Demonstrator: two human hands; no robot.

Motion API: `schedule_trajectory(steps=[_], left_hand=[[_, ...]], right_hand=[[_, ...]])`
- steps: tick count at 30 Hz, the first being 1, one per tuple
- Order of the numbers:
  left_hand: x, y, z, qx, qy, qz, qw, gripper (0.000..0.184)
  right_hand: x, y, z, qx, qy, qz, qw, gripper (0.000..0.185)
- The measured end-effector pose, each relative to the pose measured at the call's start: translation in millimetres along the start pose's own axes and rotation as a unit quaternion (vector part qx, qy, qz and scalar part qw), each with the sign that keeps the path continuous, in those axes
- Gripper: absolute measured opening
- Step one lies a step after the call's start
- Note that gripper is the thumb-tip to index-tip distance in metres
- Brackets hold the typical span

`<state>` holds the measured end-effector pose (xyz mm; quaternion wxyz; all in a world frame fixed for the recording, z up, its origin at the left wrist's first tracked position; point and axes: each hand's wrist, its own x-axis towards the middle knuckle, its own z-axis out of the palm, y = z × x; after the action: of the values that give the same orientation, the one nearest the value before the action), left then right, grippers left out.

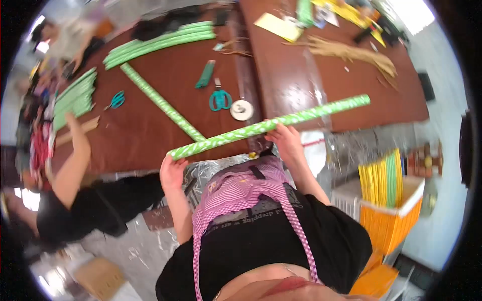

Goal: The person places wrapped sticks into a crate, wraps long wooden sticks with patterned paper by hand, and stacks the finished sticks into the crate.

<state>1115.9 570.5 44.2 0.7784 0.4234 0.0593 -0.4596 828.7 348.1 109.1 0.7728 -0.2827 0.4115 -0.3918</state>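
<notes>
Shirt lettering point(255, 216) unreadable; my left hand point(173, 174) and right hand point(288, 142) pinch a green tube point(241, 134) above the tabletop's point(133, 145) near edge, scissors point(219, 92) and white roll point(236, 115) beyond.

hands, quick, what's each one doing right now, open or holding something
Left hand: closed, holding the left end of the green patterned roll.
Right hand: closed, holding the same roll near its middle.

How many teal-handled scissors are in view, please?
2: one pair left of the single unheld tube, the other beside the white roll; more may be hidden.
</notes>
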Motion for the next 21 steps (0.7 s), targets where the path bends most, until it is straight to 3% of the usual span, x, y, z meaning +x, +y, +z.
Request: schedule_trajectory(steps=[12, 21], left_hand=[[-10, -27, 6, 0.056, 0.046, -0.060, 0.996, 0.024], [-53, -118, 57, 0.146, 0.040, -0.179, 0.972, 0.026]], right_hand=[[3, 1, -43, 0.040, -0.007, 0.002, 0.999, 0.019], [-61, -42, -166, 0.040, 0.073, -0.051, 0.995, 0.022]])
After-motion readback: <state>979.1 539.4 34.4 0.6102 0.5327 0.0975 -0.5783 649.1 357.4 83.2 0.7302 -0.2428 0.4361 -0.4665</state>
